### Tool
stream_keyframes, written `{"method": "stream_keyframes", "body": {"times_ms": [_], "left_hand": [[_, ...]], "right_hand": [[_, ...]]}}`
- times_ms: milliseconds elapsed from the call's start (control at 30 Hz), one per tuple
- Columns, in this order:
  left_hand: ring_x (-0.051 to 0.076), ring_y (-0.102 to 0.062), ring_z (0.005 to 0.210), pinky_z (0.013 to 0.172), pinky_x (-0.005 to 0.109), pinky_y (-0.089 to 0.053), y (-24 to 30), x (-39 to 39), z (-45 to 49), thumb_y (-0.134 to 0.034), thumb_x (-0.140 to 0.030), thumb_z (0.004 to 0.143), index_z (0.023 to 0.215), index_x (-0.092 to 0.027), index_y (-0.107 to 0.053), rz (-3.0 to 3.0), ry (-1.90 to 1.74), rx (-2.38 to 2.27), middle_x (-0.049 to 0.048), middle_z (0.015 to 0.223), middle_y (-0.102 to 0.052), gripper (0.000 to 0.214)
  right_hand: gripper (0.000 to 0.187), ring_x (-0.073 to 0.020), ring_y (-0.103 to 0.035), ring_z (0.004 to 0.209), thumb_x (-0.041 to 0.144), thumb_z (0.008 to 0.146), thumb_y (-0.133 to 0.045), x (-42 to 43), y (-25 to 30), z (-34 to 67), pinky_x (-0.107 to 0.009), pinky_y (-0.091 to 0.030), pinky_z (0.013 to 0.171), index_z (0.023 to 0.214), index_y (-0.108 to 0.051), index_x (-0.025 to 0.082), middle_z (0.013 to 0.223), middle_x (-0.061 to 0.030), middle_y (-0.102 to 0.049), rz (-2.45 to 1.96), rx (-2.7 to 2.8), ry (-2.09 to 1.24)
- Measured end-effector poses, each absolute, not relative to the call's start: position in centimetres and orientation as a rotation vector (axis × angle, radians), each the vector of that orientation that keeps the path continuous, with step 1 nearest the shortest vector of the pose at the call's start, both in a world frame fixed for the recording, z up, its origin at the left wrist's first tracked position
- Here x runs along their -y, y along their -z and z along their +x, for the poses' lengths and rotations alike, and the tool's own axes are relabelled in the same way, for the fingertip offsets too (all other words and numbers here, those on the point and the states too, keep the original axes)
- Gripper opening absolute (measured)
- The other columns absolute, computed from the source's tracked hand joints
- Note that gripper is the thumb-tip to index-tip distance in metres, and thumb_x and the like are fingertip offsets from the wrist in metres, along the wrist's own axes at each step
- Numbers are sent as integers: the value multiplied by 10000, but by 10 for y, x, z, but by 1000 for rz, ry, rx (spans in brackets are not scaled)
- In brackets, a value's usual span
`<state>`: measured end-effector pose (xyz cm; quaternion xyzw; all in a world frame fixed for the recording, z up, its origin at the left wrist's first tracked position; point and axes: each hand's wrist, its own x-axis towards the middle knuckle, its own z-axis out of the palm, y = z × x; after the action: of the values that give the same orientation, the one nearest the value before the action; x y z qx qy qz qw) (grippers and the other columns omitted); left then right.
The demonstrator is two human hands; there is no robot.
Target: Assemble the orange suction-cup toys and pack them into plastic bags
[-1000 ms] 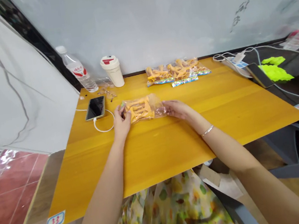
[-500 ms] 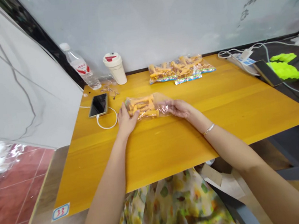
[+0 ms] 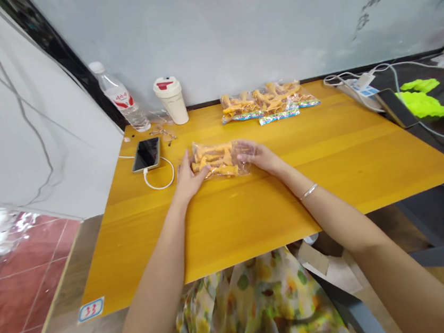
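Now the clear plastic bag of orange pieces [image 3: 216,159] is pressed to the desk [image 3: 277,224] with an unclenched grip by the left hand [image 3: 189,178] and right hand [image 3: 256,156], and could be skidded toward the phone [image 3: 146,155] if the slick plastic slips.

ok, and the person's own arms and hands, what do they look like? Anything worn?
Both arms are bare, with no sleeves, gloves or cables in view. The left hand and right hand show no rings that can be made out. The right arm wears a thin silver-coloured bangle at the wrist. Below them is multicoloured floral-print clothing.
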<state>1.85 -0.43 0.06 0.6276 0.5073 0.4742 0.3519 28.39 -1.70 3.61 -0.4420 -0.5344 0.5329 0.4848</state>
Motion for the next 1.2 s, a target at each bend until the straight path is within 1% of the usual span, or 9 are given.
{"method": "stream_keyframes", "body": {"times_ms": [67, 200, 367, 533, 733, 867, 1000, 1133, 1200], "left_hand": [[277, -477, 1444, 1208, 475, -365, -3, 6, 20, -794, -328, 760, 1571, -235, -310, 1566, -1204, -1285, 162, 1514, -538, 949], [243, -466, 1455, 1219, 425, -356, -13, 11, 22, -741, -268, 802, 1590, -220, -235, 1417, -1216, -1191, 171, 1559, -489, 938], [248, -604, 1316, 1100, 388, -488, -26, 15, 20, -751, -305, 791, 1457, -299, -425, 937, -1402, -1063, 110, 1522, -533, 741], [222, -709, 1101, 1059, 375, -505, -33, 12, 17, -723, -314, 789, 1262, -244, -543, 618, -1452, -1002, 111, 1273, -676, 512], [206, -641, 1154, 1090, 362, -444, -21, 7, 10, -716, -351, 818, 1169, -228, -616, 1149, -1560, -1395, 86, 1210, -681, 385], [249, -627, 1022, 1057, 437, -430, -15, 6, 5, -667, -422, 844, 944, -190, -664, 1599, -1351, -1641, 98, 1008, -698, 252], [259, -578, 944, 1063, 471, -372, -20, 11, 6, -633, -522, 850, 772, -213, -642, 1813, -1184, -1722, 75, 846, -667, 319], [215, -539, 824, 930, 391, -420, -26, 14, 9, -649, -466, 831, 722, -219, -587, 1792, -1123, -1717, 32, 766, -623, 277], [183, -516, 720, 807, 335, -431, -26, 14, 10, -629, -402, 840, 710, -220, -549, 1746, -1101, -1667, 1, 704, -581, 237]], "right_hand": [[528, -216, -674, 1141, 315, 640, -894, 18, -36, 283, -427, -501, 1085, 1119, -682, 246, 1229, -56, -726, -1059, 1285, -1319], [502, -202, -692, 1092, 319, 656, -888, 19, -35, 283, -415, -519, 1062, 1110, -687, 244, 1155, -38, -751, -1067, 1302, -1351], [589, -227, -683, 1108, 393, 620, -912, 17, -32, 284, -427, -527, 1052, 1137, -684, 226, 1194, -61, -738, -1078, 1341, -1343], [696, -254, -650, 1179, 454, 604, -920, 15, -30, 287, -441, -521, 1061, 1209, -659, 228, 1275, -85, -708, -1059, 1373, -1354], [630, -221, -687, 1039, 477, 692, -871, 15, -30, 291, -408, -558, 967, 1230, -660, 225, 1150, -72, -742, -1048, 1475, -1343], [537, -177, -691, 862, 506, 687, -864, 14, -30, 292, -338, -576, 817, 1098, -693, 206, 982, -41, -756, -1058, 1503, -1361], [475, -121, -630, 634, 544, 703, -840, 14, -35, 295, -284, -555, 649, 981, -709, 182, 846, -26, -747, -1086, 1598, -1433], [422, -107, -600, 580, 541, 722, -822, 15, -40, 301, -261, -536, 596, 894, -739, 164, 771, -19, -726, -1130, 1748, -1382], [439, -113, -610, 602, 530, 705, -836, 15, -41, 303, -260, -540, 601, 948, -756, 172, 809, -29, -747, -1147, 1785, -1361]]}}
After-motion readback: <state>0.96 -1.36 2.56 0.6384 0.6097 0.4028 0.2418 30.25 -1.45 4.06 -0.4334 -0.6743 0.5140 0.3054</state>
